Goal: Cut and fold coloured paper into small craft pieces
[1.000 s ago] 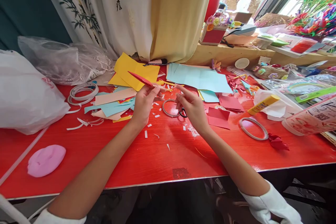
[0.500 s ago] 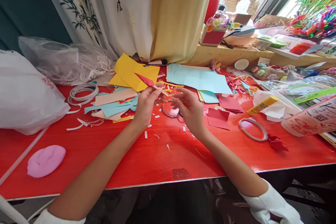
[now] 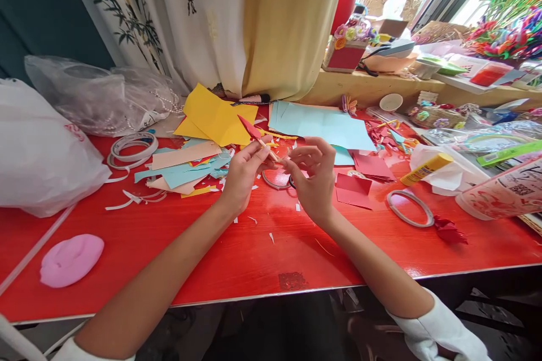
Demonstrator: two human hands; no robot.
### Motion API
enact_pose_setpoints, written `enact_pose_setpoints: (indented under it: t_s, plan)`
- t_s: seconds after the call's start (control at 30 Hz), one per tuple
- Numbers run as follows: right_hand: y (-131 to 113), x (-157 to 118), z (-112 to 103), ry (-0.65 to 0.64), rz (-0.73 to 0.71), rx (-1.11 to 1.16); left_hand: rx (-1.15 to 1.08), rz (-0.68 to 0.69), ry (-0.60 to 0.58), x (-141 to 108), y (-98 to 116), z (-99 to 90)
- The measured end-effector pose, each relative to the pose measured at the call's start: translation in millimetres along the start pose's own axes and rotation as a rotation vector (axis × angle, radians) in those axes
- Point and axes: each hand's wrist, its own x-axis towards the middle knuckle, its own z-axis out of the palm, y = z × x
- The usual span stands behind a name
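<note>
My left hand (image 3: 242, 181) is closed around a thin pale stick (image 3: 270, 151). A pointed red paper piece (image 3: 249, 126) sits on the stick's upper left end, tilted away from me. At the lower end of the stick, my right hand (image 3: 315, 183) pinches with thumb and forefinger, its other fingers curled. The fingertips partly hide that end. Below the hands, a roll of tape (image 3: 276, 185) lies on the red table (image 3: 254, 265) among small white paper scraps (image 3: 298, 207).
Yellow sheets (image 3: 215, 115), light blue sheets (image 3: 317, 124) and paper strips (image 3: 186, 172) lie behind and left. Red paper squares (image 3: 353, 190), a glue stick (image 3: 425, 169), a tape ring (image 3: 410, 208) and a cup (image 3: 499, 197) are right. Pink clay (image 3: 71, 260) lies front left.
The red paper piece and stick have shifted right and tilted more steeply. My left hand has moved slightly right, and my right hand's fingers have closed in at the stick's lower end.
</note>
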Motion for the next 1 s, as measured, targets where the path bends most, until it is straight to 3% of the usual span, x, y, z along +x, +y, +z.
enact_pose_setpoints:
  t_s: [0.4,0.6,0.77,1.0]
  plan:
    - [1.5,8.3,-6.7,-0.146,-0.167,-0.206,0.030,0.028,0.004,0.6,-0.6,-2.4]
    - [3.1,13.9,-12.0,-0.322,-0.071,-0.096,0.104,0.049,-0.015,2.2,-1.4,-3.6]
    - [3.1,15.4,-12.7,-0.374,-0.037,-0.092,0.104,0.094,0.056,3.8,-6.3,-5.3]
    - [3.7,15.7,-11.9,-0.419,-0.057,-0.100,0.144,0.106,0.046,4.0,-5.9,-5.8]
